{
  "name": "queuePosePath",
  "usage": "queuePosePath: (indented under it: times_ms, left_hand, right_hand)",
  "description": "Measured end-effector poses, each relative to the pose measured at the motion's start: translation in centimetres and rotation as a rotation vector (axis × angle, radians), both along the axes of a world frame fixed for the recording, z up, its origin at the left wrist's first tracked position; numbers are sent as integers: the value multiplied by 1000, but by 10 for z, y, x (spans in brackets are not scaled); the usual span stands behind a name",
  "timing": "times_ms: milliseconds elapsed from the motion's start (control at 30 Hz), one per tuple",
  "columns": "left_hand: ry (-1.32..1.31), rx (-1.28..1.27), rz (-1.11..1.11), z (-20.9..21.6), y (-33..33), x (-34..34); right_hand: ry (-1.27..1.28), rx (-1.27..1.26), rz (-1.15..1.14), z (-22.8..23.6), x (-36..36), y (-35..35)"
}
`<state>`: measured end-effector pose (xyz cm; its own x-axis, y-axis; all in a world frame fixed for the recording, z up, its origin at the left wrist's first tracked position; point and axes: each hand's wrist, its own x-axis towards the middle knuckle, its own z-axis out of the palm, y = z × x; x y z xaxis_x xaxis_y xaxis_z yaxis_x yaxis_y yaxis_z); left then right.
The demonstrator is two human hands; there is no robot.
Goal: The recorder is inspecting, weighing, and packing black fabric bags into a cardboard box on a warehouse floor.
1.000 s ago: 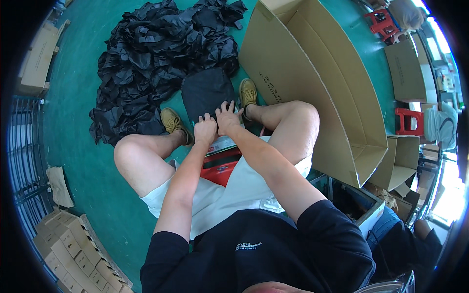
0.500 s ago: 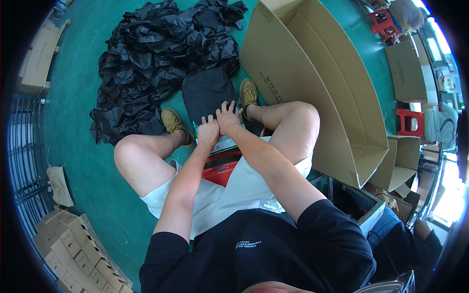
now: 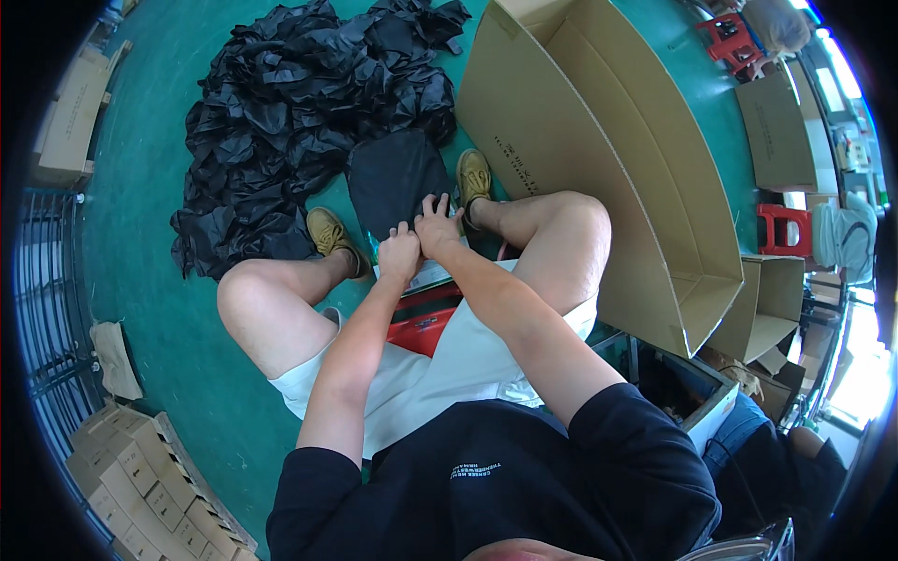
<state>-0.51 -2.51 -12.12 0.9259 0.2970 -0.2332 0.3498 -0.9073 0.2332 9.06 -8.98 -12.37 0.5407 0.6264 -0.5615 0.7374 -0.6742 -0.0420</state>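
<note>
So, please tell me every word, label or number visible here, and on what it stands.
Wording is not copied here.
Black shirt: small white lettering.
Large open box: dark print on its side.
Upper-right box: blurred print, unreadable.
Upper-left box: faint print, unreadable.
Stacked boxes, lower left: small marks, unreadable.
Red item between the thighs: mark too small to read.
Flat black item: none seen.

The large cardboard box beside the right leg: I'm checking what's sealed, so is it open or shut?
Open: the large cardboard box has no flap across its upward-facing side, and its inside shows.
</note>
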Motion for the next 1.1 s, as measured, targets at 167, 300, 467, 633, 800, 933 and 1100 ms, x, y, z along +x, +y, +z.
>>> queuePosePath:
  times_ms: [167, 300, 467, 633, 800, 933, 1100]
  left_hand:
    - [-36, -4, 26, 0, 1, -1]
    - [4, -61, 100, 9, 5, -2]
    - [-78, -202, 341, 21, 12, 2]
    - [-63, -152, 244, 19, 17, -1]
    - [-222, 73, 90, 6, 10, -11]
    - [-191, 80, 168, -1, 17, -13]
    - [-156, 107, 245, -8, 34, -13]
  right_hand:
    - [-9, -21, 36, 7, 0, -1]
    - [10, 8, 31, 24, 2, -3]
    - [-10, 84, 34, 20, 3, -6]
    - [-85, 154, 13, 4, 7, -5]
    - [-70, 149, -19, 0, 8, -3]
    - [-74, 121, 15, 2, 7, -5]
    - [-80, 93, 27, 1, 7, -4]
